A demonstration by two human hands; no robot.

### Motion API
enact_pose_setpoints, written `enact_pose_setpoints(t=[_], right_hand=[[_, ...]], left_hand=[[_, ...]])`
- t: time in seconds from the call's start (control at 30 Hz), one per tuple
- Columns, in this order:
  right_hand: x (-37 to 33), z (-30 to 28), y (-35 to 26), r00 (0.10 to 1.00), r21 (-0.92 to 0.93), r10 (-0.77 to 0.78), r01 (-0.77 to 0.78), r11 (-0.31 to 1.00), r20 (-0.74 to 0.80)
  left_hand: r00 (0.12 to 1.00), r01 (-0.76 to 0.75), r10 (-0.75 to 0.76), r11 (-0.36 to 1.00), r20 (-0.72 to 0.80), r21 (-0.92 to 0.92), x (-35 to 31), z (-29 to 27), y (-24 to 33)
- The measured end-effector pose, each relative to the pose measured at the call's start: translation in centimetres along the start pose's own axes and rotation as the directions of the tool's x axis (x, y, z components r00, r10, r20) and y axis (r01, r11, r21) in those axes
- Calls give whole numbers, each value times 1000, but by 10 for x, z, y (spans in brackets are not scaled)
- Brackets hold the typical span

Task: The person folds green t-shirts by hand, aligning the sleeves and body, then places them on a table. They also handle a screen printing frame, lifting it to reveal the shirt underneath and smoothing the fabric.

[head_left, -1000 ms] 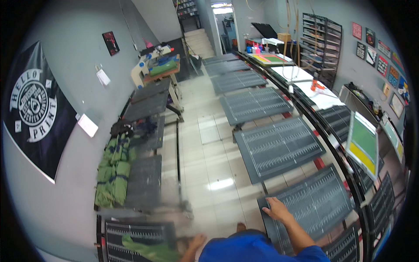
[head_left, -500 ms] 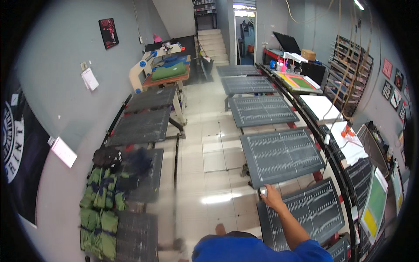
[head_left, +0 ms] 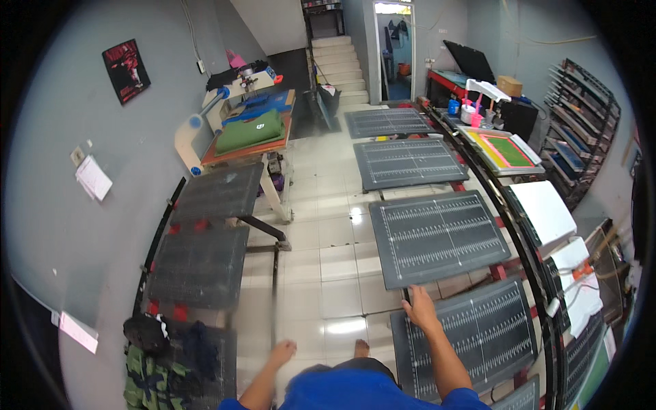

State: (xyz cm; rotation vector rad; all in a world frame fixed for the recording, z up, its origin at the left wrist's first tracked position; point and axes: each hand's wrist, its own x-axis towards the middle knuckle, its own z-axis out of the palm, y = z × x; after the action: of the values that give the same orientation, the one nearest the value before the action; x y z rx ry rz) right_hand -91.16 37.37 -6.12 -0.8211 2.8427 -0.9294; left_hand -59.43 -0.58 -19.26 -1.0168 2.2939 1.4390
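My right hand (head_left: 421, 311) hangs over the corner of a dark grey printing board (head_left: 471, 335) marked with white ruled lines. Its thumb and forefinger stand apart, and I see nothing held between them. Just ahead of the fingertips lies the near edge of another ruled board (head_left: 441, 239). Low on the left, my left hand (head_left: 281, 352) hangs over the aisle, away from the boards. Its fingers look loosely curled but are smeared by motion.
Left-side boards carry green garments (head_left: 147, 372) and a black cloth bundle (head_left: 145, 333). A heat press (head_left: 195, 137) stands farther on, beside a folded green cloth (head_left: 251, 131). Along the right rail sit a colourful screen frame (head_left: 502, 150) and a white board (head_left: 543, 213). Steps (head_left: 335, 61) rise beyond the tiled aisle.
The view has moved forward along the aisle, so boards and heat press appear nearer. My left hand now shows more plainly at lower left. My right hand stays beside the right-hand boards.
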Motion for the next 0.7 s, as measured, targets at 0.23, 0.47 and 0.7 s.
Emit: enact_pose_setpoints(t=[0.23, 0.47, 0.7], right_hand=[[236, 16, -8, 831, -331, 339, -201, 922, 441], [447, 57, -9, 999, -130, 28, -22, 991, 44], [638, 90, -45, 916, -276, 227, -136, 951, 330]], left_hand=[[926, -23, -234, 746, 295, 665, -27, -50, -76], [901, 393, -431, 860, 51, 325, 157, -85, -50], [952, 23, -66, 989, -300, -145, 450, -153, 88]])
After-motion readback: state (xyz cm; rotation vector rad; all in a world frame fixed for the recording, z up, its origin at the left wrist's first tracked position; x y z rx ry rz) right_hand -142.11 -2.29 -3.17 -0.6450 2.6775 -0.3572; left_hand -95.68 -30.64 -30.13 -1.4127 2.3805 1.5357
